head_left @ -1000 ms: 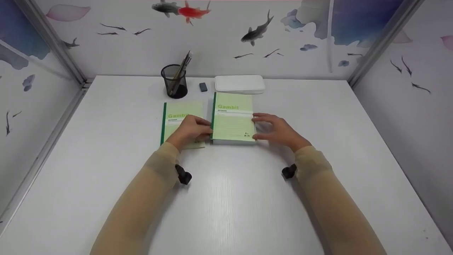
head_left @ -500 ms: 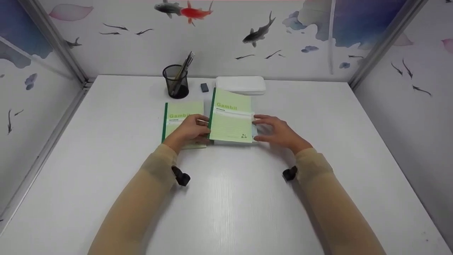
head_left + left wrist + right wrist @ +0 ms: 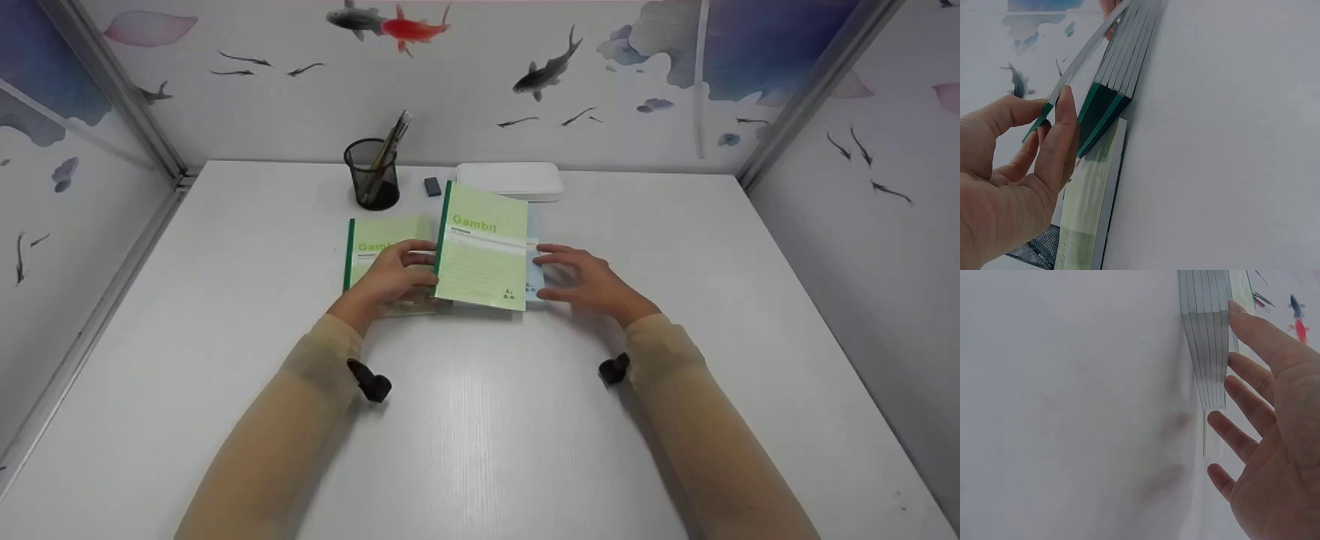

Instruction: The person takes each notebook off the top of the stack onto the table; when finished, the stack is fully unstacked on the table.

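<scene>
My left hand pinches the green spine of a light green "Gambit" notebook between thumb and fingers. In the left wrist view that notebook's spine is raised and tilted off the stack of notebooks under it. A pale blue cover shows at the stack's right side. My right hand has its fingers spread, fingertips at the stack's right edge; in the right wrist view they lie along the page edges. Another green notebook lies flat at the left, partly hidden by my left hand.
Behind the notebooks stand a black mesh pen cup with several pens, a small dark eraser and a white case. Fish-patterned panels wall the white table at the back and sides.
The top green notebook has come up at its spine and shifted left with my left hand, baring the pale blue cover below. My right hand has stayed nearly still.
</scene>
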A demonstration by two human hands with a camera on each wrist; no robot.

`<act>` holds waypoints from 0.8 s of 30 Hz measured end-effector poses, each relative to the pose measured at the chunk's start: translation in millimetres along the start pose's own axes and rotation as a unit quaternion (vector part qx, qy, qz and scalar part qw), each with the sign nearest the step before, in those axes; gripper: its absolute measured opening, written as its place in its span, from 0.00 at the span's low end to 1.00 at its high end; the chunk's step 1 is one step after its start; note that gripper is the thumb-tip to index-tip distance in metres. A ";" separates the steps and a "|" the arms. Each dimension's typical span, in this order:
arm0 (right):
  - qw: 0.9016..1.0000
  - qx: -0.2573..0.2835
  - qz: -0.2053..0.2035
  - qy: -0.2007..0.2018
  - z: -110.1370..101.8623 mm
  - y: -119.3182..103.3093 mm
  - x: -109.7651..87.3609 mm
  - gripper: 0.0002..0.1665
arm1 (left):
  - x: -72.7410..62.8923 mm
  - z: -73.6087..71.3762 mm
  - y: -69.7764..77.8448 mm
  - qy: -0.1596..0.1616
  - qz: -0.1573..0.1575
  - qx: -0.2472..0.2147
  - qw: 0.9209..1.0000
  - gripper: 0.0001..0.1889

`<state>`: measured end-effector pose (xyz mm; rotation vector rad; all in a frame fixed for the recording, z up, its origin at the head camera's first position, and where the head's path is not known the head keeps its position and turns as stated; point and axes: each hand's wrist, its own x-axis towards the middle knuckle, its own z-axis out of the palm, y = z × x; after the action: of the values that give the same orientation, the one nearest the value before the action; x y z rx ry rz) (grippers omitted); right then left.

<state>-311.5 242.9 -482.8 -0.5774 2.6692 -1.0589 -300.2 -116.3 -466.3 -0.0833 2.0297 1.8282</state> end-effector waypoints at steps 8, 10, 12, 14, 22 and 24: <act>0.999 -0.018 0.031 -0.007 -1.1 -3.4 -0.7 0.37 | -17.1 -24.6 -5.4 0.003 -0.008 -0.028 1.000 0.33; 0.999 -0.020 0.037 -0.008 -1.2 -5.0 -0.5 0.37 | -21.8 -35.0 -6.0 0.007 -0.009 -0.030 0.999 0.33; 0.999 -0.020 0.040 -0.011 -1.1 -6.3 -0.4 0.37 | -27.1 -47.1 -6.1 0.012 -0.008 -0.036 0.999 0.34; 0.999 -0.020 0.041 -0.013 -0.8 -7.1 0.0 0.37 | -32.7 -60.9 -6.0 0.019 -0.009 -0.038 0.999 0.34; 0.999 -0.026 0.029 -0.014 0.1 -4.4 0.2 0.37 | -60.2 -117.1 -9.5 0.044 -0.010 -0.021 0.999 0.36; 0.999 -0.029 0.032 -0.012 -0.3 -3.9 0.4 0.37 | -66.3 -130.4 -11.8 0.050 -0.012 -0.011 0.999 0.37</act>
<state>-310.9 240.2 -479.9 -0.5086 2.6871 -0.9546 -269.2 -258.6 -447.5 -0.2075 2.0665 1.8662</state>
